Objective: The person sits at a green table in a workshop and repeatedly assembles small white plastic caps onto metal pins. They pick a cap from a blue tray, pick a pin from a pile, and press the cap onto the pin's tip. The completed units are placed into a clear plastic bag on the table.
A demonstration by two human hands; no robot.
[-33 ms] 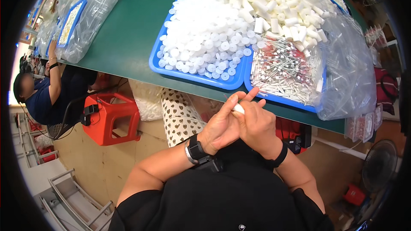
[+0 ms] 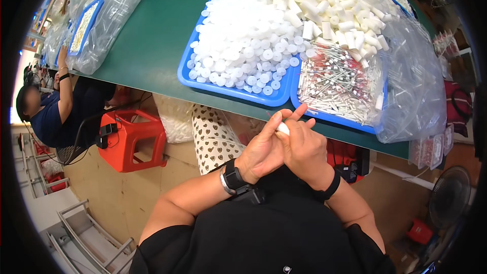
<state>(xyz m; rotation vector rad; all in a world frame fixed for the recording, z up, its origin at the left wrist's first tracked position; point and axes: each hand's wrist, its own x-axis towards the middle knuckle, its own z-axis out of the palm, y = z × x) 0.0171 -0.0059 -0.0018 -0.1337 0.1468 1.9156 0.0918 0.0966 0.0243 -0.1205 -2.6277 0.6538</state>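
Note:
A small white cylinder (image 2: 283, 129) sits between my two hands, just off the table's front edge. My left hand (image 2: 261, 155) is turned palm up, with thumb and fingertips closed around the cylinder's far end. From the right, my right hand (image 2: 307, 155) pinches the same piece, some of its fingers extended. A thin, pin-like tip shows faintly by the left fingertips; what it belongs to is hidden. Beyond the hands lies a blue tray (image 2: 223, 94) heaped with translucent white discs (image 2: 248, 50). Beside it, another blue tray (image 2: 335, 121) holds thin white-and-red metal-stemmed pieces (image 2: 337, 81).
White foam cylinders (image 2: 350, 23) spill from a clear plastic bag (image 2: 411, 86) on the green table (image 2: 147, 45). To the left are a red stool (image 2: 129, 139) and a seated person (image 2: 50, 106). A fan (image 2: 450, 195) stands at the right.

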